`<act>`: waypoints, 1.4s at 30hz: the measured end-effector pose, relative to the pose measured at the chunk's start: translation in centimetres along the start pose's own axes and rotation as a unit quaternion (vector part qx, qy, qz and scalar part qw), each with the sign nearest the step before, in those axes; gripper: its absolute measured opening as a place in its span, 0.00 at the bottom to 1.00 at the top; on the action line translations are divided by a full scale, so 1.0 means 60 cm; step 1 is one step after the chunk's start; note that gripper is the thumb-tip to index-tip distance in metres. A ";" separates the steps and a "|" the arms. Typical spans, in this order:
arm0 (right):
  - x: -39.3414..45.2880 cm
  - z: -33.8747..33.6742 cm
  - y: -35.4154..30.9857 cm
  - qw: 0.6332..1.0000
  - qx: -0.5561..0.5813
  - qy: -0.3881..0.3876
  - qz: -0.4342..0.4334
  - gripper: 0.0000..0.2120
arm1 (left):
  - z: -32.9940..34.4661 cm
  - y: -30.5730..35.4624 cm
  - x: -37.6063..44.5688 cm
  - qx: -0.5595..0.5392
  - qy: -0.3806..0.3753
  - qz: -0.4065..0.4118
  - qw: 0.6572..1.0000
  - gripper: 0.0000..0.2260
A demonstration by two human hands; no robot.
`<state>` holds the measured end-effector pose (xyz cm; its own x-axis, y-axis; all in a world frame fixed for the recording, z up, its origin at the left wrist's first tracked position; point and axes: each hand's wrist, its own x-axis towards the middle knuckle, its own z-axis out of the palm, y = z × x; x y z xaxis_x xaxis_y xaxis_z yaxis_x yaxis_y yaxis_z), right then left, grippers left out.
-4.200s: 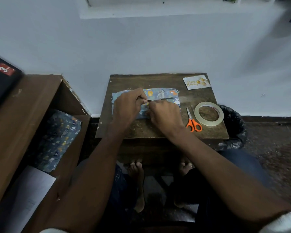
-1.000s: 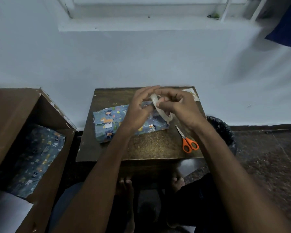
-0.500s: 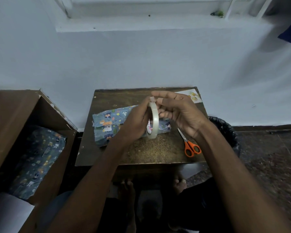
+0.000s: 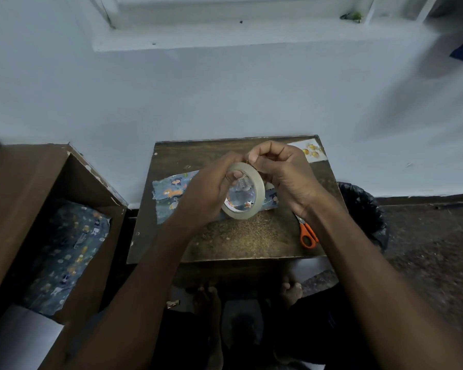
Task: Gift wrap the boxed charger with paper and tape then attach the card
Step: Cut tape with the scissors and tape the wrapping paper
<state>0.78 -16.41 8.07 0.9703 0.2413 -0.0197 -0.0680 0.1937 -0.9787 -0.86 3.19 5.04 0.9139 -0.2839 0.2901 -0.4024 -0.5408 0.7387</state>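
change since half a second ago: the tape roll [image 4: 243, 190] turns from edge-on to face-on, its open centre now toward the camera; the right hand [image 4: 284, 174] closes from spread fingers into a pinch at the roll's top edge.

item, far left: open brown box [image 4: 38, 209] holding a spare sheet of patterned paper [image 4: 70, 252]; apart from the work.

item: small wooden table [image 4: 241, 241], the work surface.

item: wrapped charger box [image 4: 171, 193], lying flat on the table behind the hands, covered in blue animal-print paper; its right part is hidden by the roll and hands, so the state of its seams cannot be told.

item: left hand [image 4: 206, 193], clenched on the roll, fingers hooked through the centre hole, holding it up above the parcel.

item: right hand, thumb and forefinger nipped together at the roll's upper rim, apparently picking at the tape's loose end; whether a tab is lifted is too small to tell.

item: scissors [image 4: 306, 233], orange handles, on the table just right of the right wrist, untouched.

item: card [image 4: 312, 152], at the table's far right corner, not yet attached.

step in hand, judged: finding and freeing the tape end. next move calls for peeling a short strip, holding the roll steady, and cutting it, probably with the scissors, then pressing it on the paper.
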 end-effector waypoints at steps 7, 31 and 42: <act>0.009 0.031 0.007 0.990 -0.107 0.035 -0.082 0.03 | -0.005 -0.023 -0.002 0.014 0.068 0.028 0.997 0.10; 0.003 0.044 -0.004 0.919 -0.235 0.169 -0.269 0.04 | 0.014 0.007 0.000 -0.206 -0.021 -0.053 0.977 0.24; 0.012 0.039 -0.004 0.929 -0.225 0.165 -0.245 0.02 | 0.031 0.019 0.003 -0.223 0.032 -0.034 0.974 0.25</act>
<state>0.97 -14.07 8.76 0.8826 -0.0891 0.4616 0.4324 -0.2319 -0.8714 -1.25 1.04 4.76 0.9451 -0.2012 0.2577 -0.2906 -0.1559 0.9441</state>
